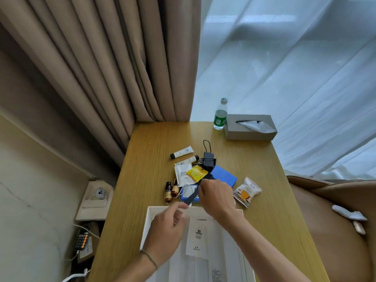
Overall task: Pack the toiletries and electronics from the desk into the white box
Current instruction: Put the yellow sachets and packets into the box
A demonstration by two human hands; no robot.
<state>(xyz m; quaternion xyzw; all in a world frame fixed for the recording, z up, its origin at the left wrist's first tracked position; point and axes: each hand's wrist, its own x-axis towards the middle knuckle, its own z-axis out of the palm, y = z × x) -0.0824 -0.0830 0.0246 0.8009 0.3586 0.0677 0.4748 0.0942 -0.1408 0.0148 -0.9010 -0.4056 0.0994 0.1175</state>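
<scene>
The right hand (216, 197) pinches a dark comb (193, 195) at its far end, slanting it down toward the white box (147, 222) at the tabletop's near edge, likely to drop it in. The left hand (164, 231) hovers over the box, its grip loosely curled and empty, probably ready to guide it.

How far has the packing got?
Early on. The white box already holds flat white packets. The right hand grips a dark comb, with the left hand reaching toward it. Still on the desk: tubes, small brown bottles, sachets, black charger.
</scene>
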